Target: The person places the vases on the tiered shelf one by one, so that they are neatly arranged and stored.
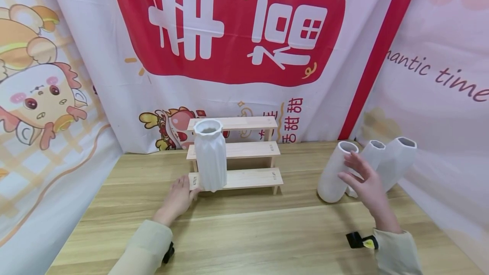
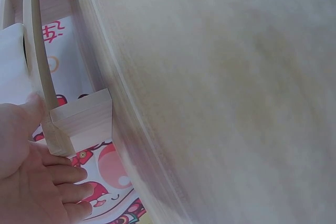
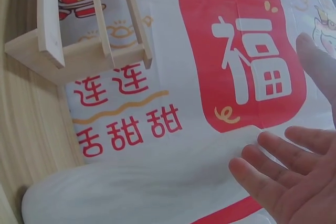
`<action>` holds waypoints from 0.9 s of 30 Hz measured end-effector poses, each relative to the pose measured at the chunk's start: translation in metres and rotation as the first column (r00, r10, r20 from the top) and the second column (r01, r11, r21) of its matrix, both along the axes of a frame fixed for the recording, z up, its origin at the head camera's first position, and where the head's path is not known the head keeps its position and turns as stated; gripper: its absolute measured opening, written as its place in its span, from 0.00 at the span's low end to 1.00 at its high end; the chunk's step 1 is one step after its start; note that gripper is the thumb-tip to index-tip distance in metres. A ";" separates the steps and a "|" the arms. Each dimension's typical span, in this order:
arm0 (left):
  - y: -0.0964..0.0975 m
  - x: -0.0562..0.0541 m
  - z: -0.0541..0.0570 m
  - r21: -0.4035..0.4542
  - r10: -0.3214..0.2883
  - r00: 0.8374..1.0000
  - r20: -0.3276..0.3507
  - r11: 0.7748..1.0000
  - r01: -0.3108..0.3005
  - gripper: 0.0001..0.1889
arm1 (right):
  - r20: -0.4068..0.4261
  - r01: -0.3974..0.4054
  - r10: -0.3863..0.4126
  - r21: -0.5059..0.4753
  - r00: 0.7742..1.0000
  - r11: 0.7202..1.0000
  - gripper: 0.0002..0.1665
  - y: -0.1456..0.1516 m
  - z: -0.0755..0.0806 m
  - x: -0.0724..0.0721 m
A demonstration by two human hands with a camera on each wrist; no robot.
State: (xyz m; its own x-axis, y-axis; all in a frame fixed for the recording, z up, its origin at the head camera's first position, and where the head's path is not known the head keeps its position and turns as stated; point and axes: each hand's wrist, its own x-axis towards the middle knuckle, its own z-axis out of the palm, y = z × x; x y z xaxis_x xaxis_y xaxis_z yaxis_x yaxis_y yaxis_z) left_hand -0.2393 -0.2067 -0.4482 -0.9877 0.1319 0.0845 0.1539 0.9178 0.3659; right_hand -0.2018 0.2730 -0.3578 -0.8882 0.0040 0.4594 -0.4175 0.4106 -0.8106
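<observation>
A stepped wooden display rack (image 1: 252, 178) with three shelves stands at the back of the table. One ribbed white vase (image 1: 211, 160) is upright on its lowest shelf, at the left end. My left hand (image 1: 177, 198) holds the left end of that shelf; in the left wrist view the thumb (image 2: 35, 109) lies against the board and the fingers are at its corner. On the right, my right hand (image 1: 364, 183) is raised with fingers spread beside a smooth white vase (image 1: 331, 179), partly overlapping it. Nothing is in that palm in the right wrist view.
Two more white vases, a narrow one (image 1: 372, 156) and a faceted one (image 1: 399, 162), stand behind the right hand, partly hidden by it. Printed cloth (image 1: 305, 109) hangs behind the wooden table (image 1: 244, 232) and along both sides.
</observation>
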 end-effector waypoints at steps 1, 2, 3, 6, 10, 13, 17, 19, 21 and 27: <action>0.000 0.000 0.000 0.000 0.000 1.000 -0.002 1.000 0.000 0.36 | 0.001 0.011 -0.011 0.002 1.000 1.000 0.39 0.002 0.000 0.000; 0.000 0.000 0.000 0.001 -0.001 1.000 -0.004 1.000 0.001 0.36 | 0.005 0.020 -0.020 0.000 1.000 1.000 0.39 0.003 0.001 0.001; 0.000 0.000 0.000 0.000 -0.001 1.000 -0.005 1.000 0.001 0.35 | 0.003 0.027 -0.027 -0.003 1.000 1.000 0.39 0.005 0.001 0.001; 0.000 0.000 0.001 0.003 -0.001 1.000 -0.009 1.000 0.001 0.35 | 0.002 0.052 -0.052 -0.007 0.999 0.999 0.39 0.009 0.002 0.002; 0.000 0.000 0.001 0.002 0.000 1.000 -0.008 1.000 0.000 0.36 | 0.004 0.088 -0.088 -0.007 0.996 0.996 0.38 0.013 0.004 0.003; 0.000 0.000 0.001 0.000 -0.001 1.000 -0.009 1.000 0.001 0.36 | 0.008 0.114 -0.114 0.008 0.993 0.993 0.38 0.016 0.004 0.004; 0.000 0.000 0.000 -0.005 -0.002 1.000 -0.017 1.000 0.002 0.35 | 0.023 0.142 -0.143 0.018 0.989 0.990 0.39 0.018 0.004 0.003; 0.000 0.000 0.000 -0.009 0.000 1.000 -0.018 1.000 0.000 0.35 | 0.035 0.155 -0.155 0.020 0.987 0.988 0.39 0.020 0.004 0.002; 0.000 0.000 0.000 -0.012 0.003 1.000 -0.014 1.000 -0.004 0.35 | 0.048 0.168 -0.169 0.033 0.984 0.985 0.40 0.021 0.003 0.001; 0.000 -0.001 -0.002 -0.010 0.009 1.000 -0.006 1.000 -0.009 0.36 | 0.099 0.189 -0.194 0.059 0.976 0.980 0.41 0.027 -0.001 -0.003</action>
